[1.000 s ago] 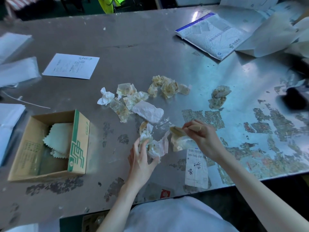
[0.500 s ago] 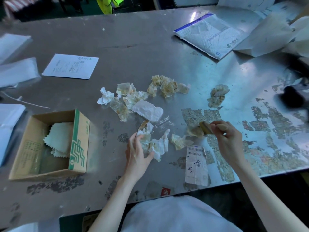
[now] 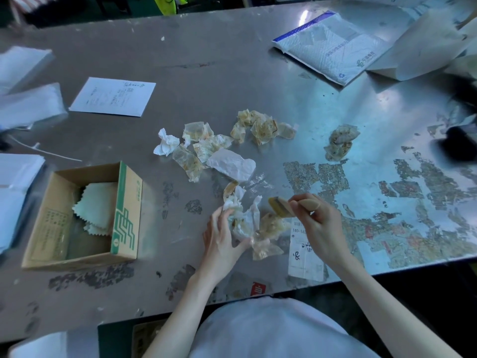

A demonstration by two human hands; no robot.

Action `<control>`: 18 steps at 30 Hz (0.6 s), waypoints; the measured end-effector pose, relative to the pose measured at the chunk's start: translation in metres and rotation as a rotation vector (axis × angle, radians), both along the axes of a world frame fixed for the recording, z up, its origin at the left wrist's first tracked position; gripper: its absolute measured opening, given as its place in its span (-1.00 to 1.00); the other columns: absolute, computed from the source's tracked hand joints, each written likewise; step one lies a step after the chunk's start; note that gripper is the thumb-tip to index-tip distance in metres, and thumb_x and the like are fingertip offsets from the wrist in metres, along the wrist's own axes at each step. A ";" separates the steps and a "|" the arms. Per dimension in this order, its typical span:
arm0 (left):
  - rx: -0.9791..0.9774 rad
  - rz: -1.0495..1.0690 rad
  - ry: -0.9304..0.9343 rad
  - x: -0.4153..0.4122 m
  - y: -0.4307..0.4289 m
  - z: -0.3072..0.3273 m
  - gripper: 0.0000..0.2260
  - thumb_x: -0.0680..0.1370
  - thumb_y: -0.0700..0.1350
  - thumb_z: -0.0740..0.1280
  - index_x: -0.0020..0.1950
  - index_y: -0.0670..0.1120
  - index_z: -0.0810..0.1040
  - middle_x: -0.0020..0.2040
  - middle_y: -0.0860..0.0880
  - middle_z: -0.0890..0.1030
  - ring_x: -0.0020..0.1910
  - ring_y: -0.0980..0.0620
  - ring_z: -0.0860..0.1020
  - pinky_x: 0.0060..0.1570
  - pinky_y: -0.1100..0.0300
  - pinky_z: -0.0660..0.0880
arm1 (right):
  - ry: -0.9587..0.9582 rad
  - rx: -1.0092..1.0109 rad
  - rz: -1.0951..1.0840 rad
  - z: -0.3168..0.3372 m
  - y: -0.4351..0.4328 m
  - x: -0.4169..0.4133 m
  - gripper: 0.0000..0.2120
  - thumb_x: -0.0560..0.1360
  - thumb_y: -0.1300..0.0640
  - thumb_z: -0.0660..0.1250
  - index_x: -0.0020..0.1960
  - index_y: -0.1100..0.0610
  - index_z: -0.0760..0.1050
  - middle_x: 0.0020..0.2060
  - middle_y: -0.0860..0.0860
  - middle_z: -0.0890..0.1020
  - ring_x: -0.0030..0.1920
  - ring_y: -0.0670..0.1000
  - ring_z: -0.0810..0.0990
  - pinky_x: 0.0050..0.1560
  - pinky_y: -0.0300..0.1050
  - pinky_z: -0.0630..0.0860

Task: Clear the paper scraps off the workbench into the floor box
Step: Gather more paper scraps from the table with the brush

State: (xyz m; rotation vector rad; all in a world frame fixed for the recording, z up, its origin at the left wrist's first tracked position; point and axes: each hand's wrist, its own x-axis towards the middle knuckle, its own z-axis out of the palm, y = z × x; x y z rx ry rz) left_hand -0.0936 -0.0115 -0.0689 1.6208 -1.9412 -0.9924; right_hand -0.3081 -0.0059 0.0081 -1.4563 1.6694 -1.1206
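Crumpled paper scraps lie in a loose heap [image 3: 206, 148] at the middle of the metal workbench [image 3: 232, 73]. A second clump [image 3: 260, 127] sits to its right and a third [image 3: 340, 140] lies further right. My left hand [image 3: 222, 241] cups a near pile of scraps [image 3: 247, 223] from the left, fingers spread against it. My right hand [image 3: 320, 223] grips a small wooden-handled brush [image 3: 281, 206], its bristles just above that pile. The floor box is hidden from view.
An open cardboard box [image 3: 124, 210] holding pale cloths stands on the bench at the left. A printed sheet [image 3: 113, 96] lies behind it. A white mailer [image 3: 333, 47] and envelopes sit at the far right. A label slip [image 3: 305, 251] lies at the front edge.
My right hand swung right with the brush, then came back left to the near pile. Scraps have gathered closer against my left hand, which stayed in place.
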 end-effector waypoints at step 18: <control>-0.041 -0.250 -0.191 0.004 -0.023 0.002 -0.06 0.28 0.44 0.33 0.53 0.12 0.03 0.52 0.14 -0.02 0.48 0.10 -0.01 0.41 0.07 -0.03 | 0.195 0.144 -0.153 -0.003 0.021 -0.005 -0.59 0.53 0.20 0.30 -0.42 0.33 0.27 -0.60 0.04 0.27 -0.55 -0.04 0.22 -0.53 -0.24 0.13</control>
